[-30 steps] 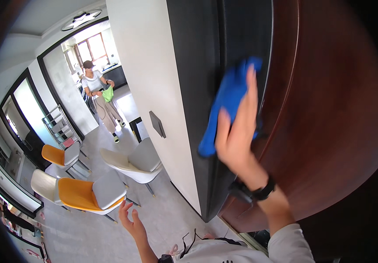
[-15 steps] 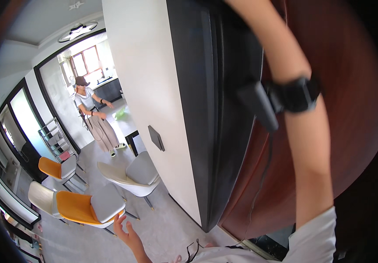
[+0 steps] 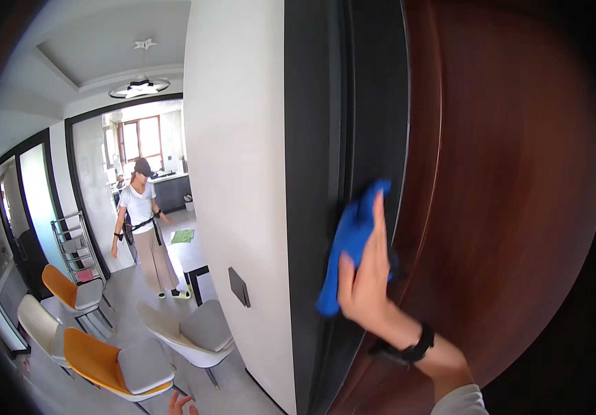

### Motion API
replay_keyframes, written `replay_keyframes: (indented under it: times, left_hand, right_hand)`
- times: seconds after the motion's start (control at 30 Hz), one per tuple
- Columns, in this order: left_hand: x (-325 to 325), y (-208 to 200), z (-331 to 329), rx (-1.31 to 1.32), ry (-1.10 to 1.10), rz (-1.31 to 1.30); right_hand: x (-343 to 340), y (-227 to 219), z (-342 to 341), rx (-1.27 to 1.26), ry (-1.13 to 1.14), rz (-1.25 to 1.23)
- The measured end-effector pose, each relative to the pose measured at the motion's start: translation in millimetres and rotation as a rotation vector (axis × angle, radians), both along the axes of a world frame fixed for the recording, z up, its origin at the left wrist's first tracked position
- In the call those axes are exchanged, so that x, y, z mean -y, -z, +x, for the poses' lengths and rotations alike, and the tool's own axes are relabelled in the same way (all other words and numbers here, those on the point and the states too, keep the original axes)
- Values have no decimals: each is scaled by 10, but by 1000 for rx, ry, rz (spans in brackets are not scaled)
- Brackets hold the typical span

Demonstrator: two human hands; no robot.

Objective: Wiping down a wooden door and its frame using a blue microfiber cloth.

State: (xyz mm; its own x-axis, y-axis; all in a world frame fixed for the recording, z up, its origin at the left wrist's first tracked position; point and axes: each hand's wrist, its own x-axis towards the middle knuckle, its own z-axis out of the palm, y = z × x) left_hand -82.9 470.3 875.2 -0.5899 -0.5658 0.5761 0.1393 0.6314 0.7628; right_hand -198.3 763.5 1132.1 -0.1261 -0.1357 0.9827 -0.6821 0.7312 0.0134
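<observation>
My right hand (image 3: 369,287) presses a blue cloth (image 3: 348,245) against the black door frame (image 3: 315,173), its fingers pointing up along the frame. Part of the cloth sticks out above and below the fingers. A black strap circles that wrist. Beside the frame is a dark reddish-brown door (image 3: 505,173). Only the fingers of my left hand (image 3: 181,403) show, at the lower edge near an orange and grey chair (image 3: 101,353). They are apart, with nothing visible in them.
A white wall (image 3: 239,124) with a dark switch plate (image 3: 239,287) borders the frame. Several chairs stand at lower left, one of them white and grey (image 3: 187,339). Farther off, a person (image 3: 139,207) stands beside a table with a green cloth (image 3: 182,236). A metal rack (image 3: 71,242) leans near the doorway.
My right arm has come down from high up, and its hand and the blue cloth now show on the frame. My left hand has dropped lower. The other person now stands straighter, arms lowered.
</observation>
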Motion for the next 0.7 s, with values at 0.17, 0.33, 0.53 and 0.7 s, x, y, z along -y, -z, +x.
replay_keyframes:
  times: [0.17,0.33,0.53,0.7]
  left_hand:
    - [23,-32,-34,-5,-5,7]
    - [2,111,-152,30,-33,-5]
    - [-248,-82,-299,12,45,-69]
    - [-353,-103,-349,33,36,-100]
  right_hand:
    - [33,-75,-54,-81,39,39]
    - [120,-1188,-141,-283,76,27]
    - [138,-2922,-320,-550,149,-37]
    - [287,-3290,-142,-429,311,-207]
